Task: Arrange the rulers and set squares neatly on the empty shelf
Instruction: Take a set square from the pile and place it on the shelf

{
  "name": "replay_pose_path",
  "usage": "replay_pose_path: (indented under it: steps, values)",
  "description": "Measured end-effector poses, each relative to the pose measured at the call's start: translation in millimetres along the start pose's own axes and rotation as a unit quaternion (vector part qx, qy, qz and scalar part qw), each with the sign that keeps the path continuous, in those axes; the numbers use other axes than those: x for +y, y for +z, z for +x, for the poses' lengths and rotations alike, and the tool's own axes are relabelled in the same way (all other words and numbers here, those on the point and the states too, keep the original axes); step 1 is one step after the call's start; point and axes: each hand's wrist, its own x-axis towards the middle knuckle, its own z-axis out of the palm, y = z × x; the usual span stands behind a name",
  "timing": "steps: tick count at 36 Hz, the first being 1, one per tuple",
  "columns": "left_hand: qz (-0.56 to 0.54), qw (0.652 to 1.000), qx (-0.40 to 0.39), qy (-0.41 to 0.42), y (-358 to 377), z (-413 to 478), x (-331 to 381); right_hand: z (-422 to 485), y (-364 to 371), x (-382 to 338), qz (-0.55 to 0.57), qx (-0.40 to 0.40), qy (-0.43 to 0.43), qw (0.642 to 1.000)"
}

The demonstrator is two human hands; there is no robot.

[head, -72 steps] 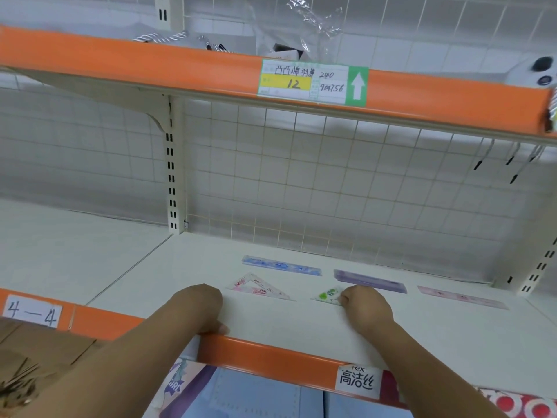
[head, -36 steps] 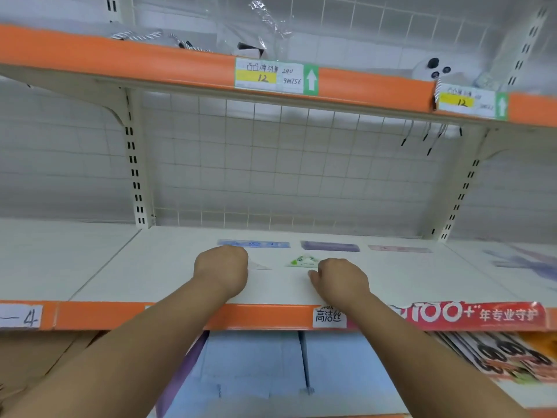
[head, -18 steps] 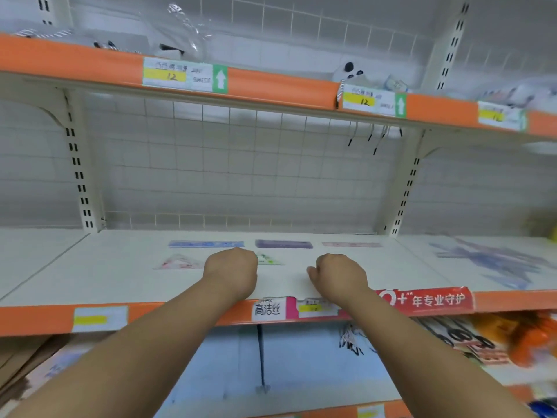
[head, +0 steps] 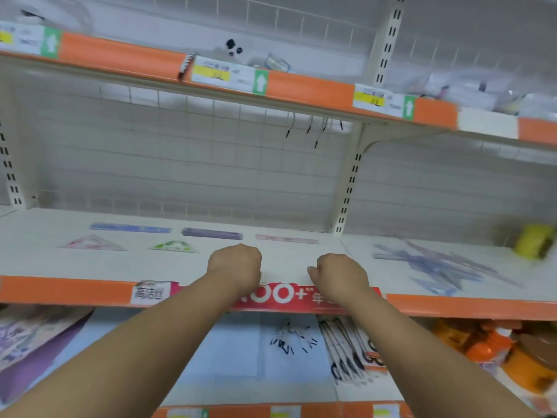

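Shelf, white board with orange front lip, holding:
- Back row, flat and end to end with gaps: blue ruler at 10 o'clock from the left hand, purple ruler at 11 o'clock, pink ruler at 1 o'clock.
- Front row, flat and apart: pink set square and green set square, both at 9 to 10 o'clock from the left hand.

Left hand: fingers curled under, resting near the front lip, nothing seen in it.
Right hand: likewise curled, at 3 o'clock from the left, nothing seen in it.

Neighbouring bay, at 3 o'clock: blurred loose pile of bluish rulers; yellow object behind it.
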Motion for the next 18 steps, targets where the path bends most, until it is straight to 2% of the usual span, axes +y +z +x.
replay_pose_path:
  steps: [6, 18]
  values:
    - [-0.013, 1.000, -0.004, 0.007, -7.3, 3.3, 63.5, -10.7, -8.0, 55.2, 0.000, -0.027, -0.005, 1.000]
    - [-0.013, 0.999, 0.004, 0.046, -20.2, 35.4, 144.9, -6.2, -12.7, 133.3, 0.010, -0.010, 0.018, 1.000]
